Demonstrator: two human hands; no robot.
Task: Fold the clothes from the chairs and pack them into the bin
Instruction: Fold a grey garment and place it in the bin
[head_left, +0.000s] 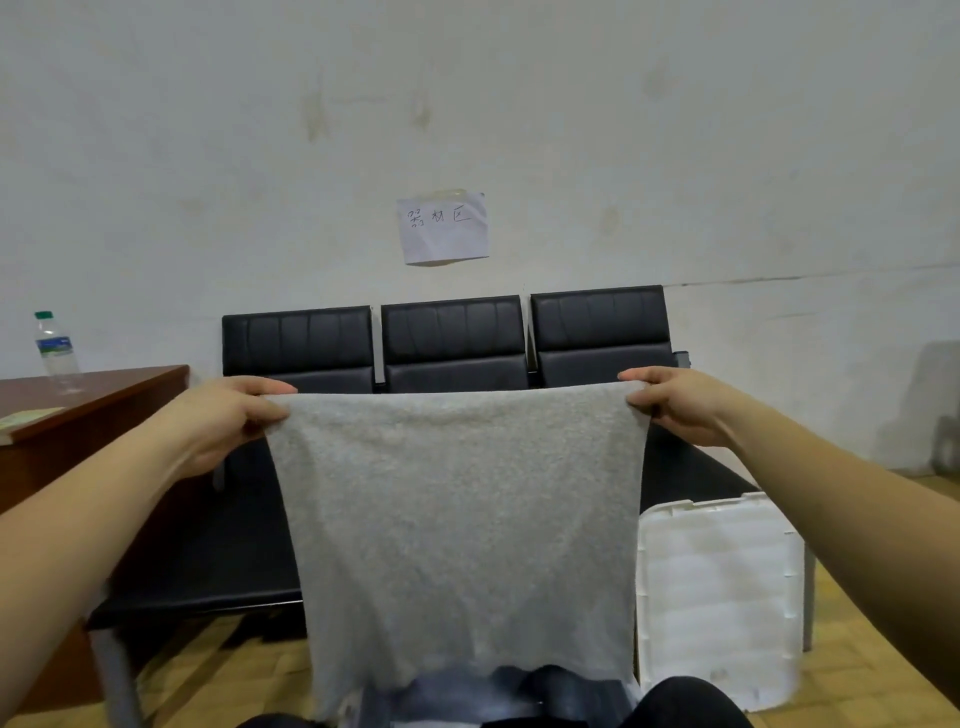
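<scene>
Gripping one grey garment (457, 519): two hands, left hand (228, 415), right hand (675, 402).

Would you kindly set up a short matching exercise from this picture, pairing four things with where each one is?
Things:
1. grey garment
2. water bottle
3. paper note
4. white lid

Places:
A. taped to the wall above the chairs
B. standing on the brown desk at the left
C. held up by its top corners, one in the left hand, one in the right hand
D. leaning at the right end of the black chairs

Pairs: 1-C, 2-B, 3-A, 4-D
</scene>
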